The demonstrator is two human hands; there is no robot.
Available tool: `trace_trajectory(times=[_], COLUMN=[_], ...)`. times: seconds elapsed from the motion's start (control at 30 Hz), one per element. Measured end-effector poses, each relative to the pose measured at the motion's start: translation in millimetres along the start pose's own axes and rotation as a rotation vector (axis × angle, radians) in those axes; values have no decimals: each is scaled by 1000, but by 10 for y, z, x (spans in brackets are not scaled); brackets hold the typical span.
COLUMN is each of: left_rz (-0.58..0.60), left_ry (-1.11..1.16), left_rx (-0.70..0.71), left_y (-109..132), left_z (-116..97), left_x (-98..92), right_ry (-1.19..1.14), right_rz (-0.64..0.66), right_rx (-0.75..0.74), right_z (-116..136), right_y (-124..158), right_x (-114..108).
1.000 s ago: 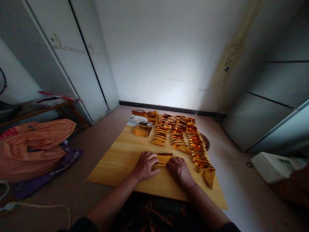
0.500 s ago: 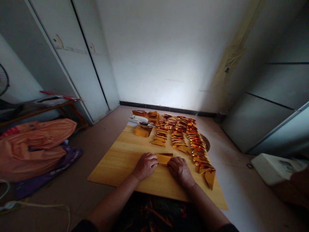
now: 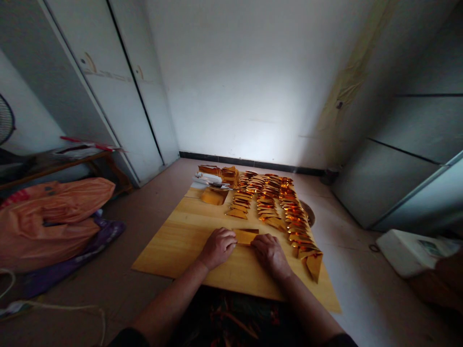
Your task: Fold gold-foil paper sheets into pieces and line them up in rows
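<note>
A partly folded sheet of gold foil paper [image 3: 245, 237] lies near the front of the wooden board [image 3: 173, 246]. My left hand [image 3: 219, 246] grips its left end with bent fingers. At the right end, my right hand [image 3: 269, 253] holds the paper the same way, so it stretches flat between both hands. The fingertips under the edges are partly hidden. Beyond and to the right stand rows of folded gold paper pieces [image 3: 267, 205], tucked closely one behind another. A flat gold sheet or small stack [image 3: 214, 196] rests farther back on the left.
Bundled gold paper [image 3: 228, 176] and a white plastic packet [image 3: 209, 178] sit at the board's far left corner. An orange bag [image 3: 54, 221] lies on the floor at left. To the right are a white box [image 3: 408, 253] and a grey fridge [image 3: 408, 159].
</note>
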State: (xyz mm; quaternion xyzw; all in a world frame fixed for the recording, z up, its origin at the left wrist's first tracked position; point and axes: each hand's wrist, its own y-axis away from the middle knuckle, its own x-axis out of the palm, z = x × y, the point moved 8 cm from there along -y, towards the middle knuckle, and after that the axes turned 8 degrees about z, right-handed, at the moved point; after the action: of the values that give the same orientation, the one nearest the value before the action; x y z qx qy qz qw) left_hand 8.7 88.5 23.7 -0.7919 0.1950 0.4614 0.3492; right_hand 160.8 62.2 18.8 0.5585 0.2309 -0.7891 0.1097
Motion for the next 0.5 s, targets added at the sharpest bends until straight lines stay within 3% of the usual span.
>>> trace_trajectory(times=[0.5], left_rz=[19], left_ry=[8], left_rx=[-18], left_y=[-3], left_z=[30], left_x=[17], right_ry=[-61], right_rz=[20], right_rx=[33], right_z=[-72], right_y=[-20], right_x=[15])
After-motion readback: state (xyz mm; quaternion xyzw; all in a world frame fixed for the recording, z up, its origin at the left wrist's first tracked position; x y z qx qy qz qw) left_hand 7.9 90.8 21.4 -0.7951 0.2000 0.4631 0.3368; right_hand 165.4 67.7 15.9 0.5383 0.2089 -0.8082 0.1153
